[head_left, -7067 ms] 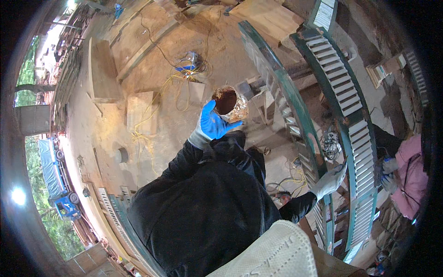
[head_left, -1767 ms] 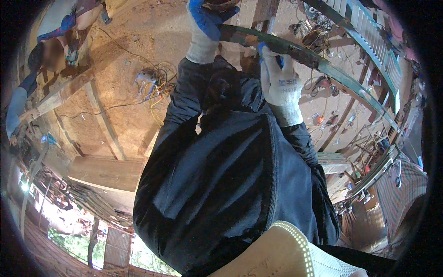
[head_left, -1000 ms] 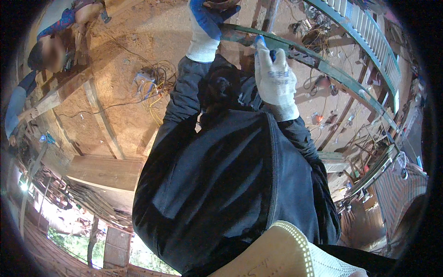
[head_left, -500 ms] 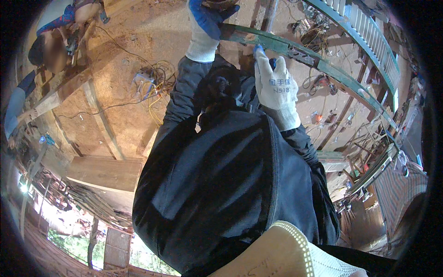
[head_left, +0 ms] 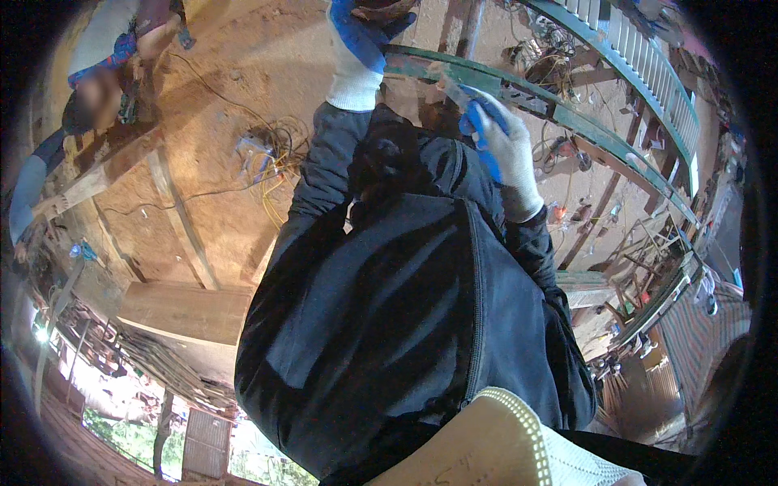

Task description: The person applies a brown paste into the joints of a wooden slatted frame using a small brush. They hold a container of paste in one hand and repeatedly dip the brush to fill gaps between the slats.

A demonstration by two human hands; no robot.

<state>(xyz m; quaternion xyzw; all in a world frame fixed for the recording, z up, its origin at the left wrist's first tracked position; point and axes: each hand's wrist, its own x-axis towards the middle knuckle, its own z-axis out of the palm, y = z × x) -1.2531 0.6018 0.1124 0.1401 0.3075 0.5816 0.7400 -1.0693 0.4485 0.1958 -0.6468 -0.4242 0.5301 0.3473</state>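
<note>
My left hand (head_left: 356,57), in a white glove with a blue palm, is at the top edge. Its fingers cup a brown, rounded, bowl-like thing (head_left: 387,8), cut off by the picture's rim. A long green painted beam (head_left: 506,85), worn in places, runs from beside that hand to the far right. My right hand (head_left: 506,142), gloved alike, is curled just nearer than the beam. From its fingers a flat, pale grey scraper-like blade (head_left: 455,89) reaches to the beam's worn face. The handle is hidden in the glove.
Beyond the beam lies a blue-green slatted frame (head_left: 640,61). Tangled cables (head_left: 275,150) lie on the dusty floor at left, and more wires (head_left: 551,57) at far right. Another person (head_left: 121,57) is at the upper left, by wooden planks. A wooden box (head_left: 186,312) stands at lower left.
My right hand has turned and drawn back slightly to the right, its blue fingers now showing, with the blade visible on the beam. The left hand has hardly moved.
</note>
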